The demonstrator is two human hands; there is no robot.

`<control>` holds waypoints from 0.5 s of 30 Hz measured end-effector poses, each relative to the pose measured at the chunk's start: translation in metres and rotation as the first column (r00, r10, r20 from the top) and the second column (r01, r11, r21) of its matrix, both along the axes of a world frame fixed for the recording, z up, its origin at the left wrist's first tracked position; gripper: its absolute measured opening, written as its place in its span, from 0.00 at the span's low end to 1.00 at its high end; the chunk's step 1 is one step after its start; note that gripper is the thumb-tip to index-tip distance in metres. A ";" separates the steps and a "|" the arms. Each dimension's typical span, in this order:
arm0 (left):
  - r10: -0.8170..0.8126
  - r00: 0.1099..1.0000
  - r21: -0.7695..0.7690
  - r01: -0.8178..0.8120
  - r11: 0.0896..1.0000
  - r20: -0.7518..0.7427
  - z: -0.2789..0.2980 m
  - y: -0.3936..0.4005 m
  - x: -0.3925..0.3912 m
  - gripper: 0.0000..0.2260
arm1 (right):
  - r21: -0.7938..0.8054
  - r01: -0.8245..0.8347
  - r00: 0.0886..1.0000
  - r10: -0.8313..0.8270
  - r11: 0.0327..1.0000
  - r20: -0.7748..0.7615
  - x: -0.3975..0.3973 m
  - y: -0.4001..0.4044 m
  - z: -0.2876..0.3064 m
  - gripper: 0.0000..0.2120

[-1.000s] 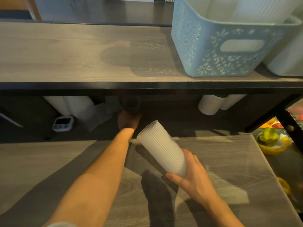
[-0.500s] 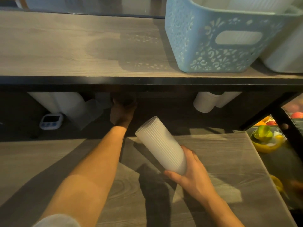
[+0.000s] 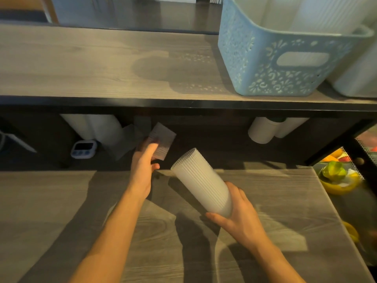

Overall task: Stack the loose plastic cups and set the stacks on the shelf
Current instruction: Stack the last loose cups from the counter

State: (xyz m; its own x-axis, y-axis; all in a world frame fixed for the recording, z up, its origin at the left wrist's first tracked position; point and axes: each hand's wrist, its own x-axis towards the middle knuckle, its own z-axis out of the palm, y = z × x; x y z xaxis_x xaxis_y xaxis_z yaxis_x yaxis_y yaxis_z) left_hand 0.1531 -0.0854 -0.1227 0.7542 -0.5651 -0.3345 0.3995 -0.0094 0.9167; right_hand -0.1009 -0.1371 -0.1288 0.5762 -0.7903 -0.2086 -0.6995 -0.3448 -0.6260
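Left hand [image 3: 142, 172] now back out from under shelf [image 3: 102, 66], gripping loose ribbed cup [image 3: 162, 140]. Right hand [image 3: 240, 217] curled round tilted cup stack [image 3: 202, 184], base forward. Ready to nest.

A basket [image 3: 281, 64] stands on the upper shelf [image 3: 102, 64], at its right end; stacks of cups [image 3: 326, 15] stand in it. Under that shelf, on the left, rolls [image 3: 95, 127] lean, with a timer [image 3: 83, 149] just in front of them; on the right, tubes [image 3: 265, 129] lie together. The left hand [image 3: 142, 170] holds a cup [image 3: 162, 140] at the dark gap below the shelf; the right hand [image 3: 238, 215], nearer and to the right, holds a tilted cup stack [image 3: 202, 186] over the lower board [image 3: 275, 201]; right of that board sits a bowl [image 3: 338, 180].
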 end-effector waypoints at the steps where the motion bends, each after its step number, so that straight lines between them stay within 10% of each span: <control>1: -0.046 0.999 -0.012 0.046 0.999 0.009 0.005 0.007 -0.003 0.12 | -0.008 -0.004 1.000 0.004 1.000 -0.005 0.001 0.002 0.000 0.42; 15: -0.173 0.982 0.004 0.174 0.985 0.074 0.021 0.059 -0.020 0.18 | -0.054 -0.166 0.983 0.161 0.985 -0.090 0.012 0.017 0.004 0.45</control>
State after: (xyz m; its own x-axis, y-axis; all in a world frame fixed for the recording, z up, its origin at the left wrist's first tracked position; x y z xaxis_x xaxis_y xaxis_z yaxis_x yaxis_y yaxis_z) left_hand 0.1335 -0.0261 -0.1021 0.6671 -0.6902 -0.2802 0.3235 -0.0703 0.9436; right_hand -0.0892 -0.1197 -0.1249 0.6808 -0.6998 -0.2164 -0.6804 -0.4947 -0.5407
